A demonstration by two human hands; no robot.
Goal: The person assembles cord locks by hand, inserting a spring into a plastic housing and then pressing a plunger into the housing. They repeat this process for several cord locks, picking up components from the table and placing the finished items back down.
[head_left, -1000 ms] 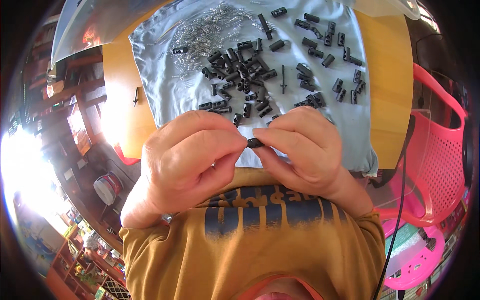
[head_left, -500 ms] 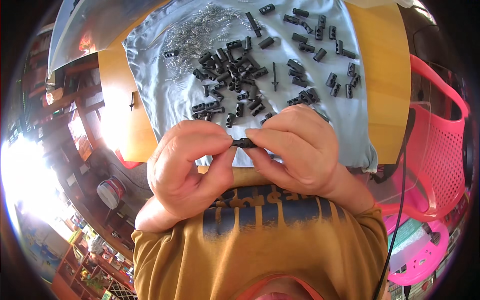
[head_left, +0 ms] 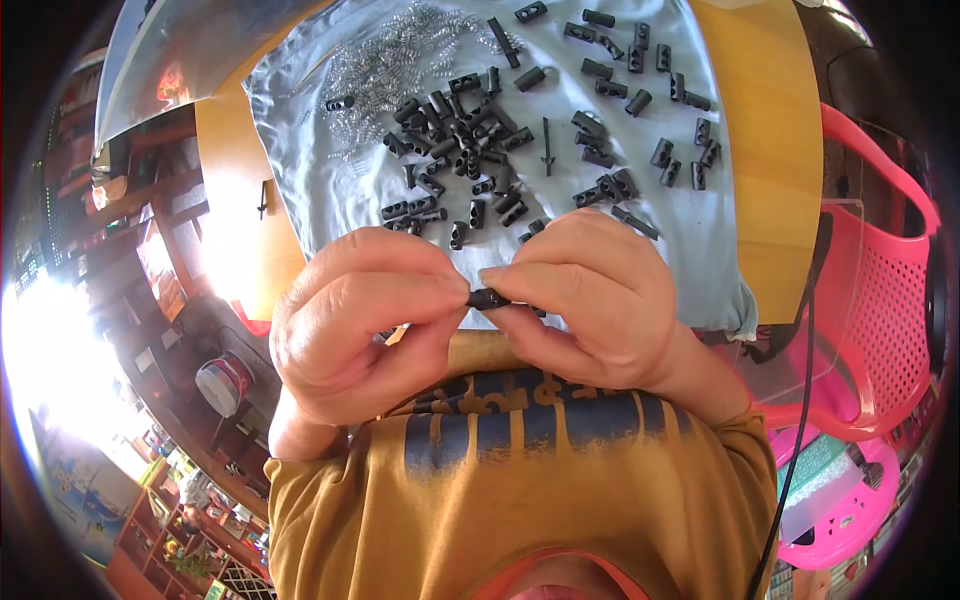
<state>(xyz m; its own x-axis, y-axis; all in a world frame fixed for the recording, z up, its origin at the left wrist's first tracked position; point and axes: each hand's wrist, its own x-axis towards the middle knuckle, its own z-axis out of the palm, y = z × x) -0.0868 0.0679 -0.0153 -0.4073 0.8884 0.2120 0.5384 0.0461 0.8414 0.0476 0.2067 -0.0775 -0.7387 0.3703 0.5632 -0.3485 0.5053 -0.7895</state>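
Between my two hands, at the near edge of the cloth, is a small black plastic cord lock [head_left: 487, 298]. My left hand [head_left: 365, 318] pinches its left end between thumb and forefinger. Thumb and fingers of my right hand [head_left: 592, 300] grip its right end; the fingertips cover part of it. Beyond the hands, many black cord lock pieces [head_left: 470, 140] lie heaped on the pale blue cloth [head_left: 330, 210], and looser ones [head_left: 637, 60] are spread to the right. A mass of small metal springs [head_left: 385, 75] sits at the far left.
Under the cloth, a wooden table [head_left: 775, 170] shows on both sides. A thin black stick-like part [head_left: 547, 147] lies mid-cloth. Pink plastic chairs [head_left: 885, 330] stand at the right, with a black cable [head_left: 800, 420] hanging in front. A clear plastic sheet [head_left: 190, 60] rises at the far left.
My left hand has shifted slightly left and its fingers have drawn closer together. The cord lock has tilted and moved a little lower between the fingertips.
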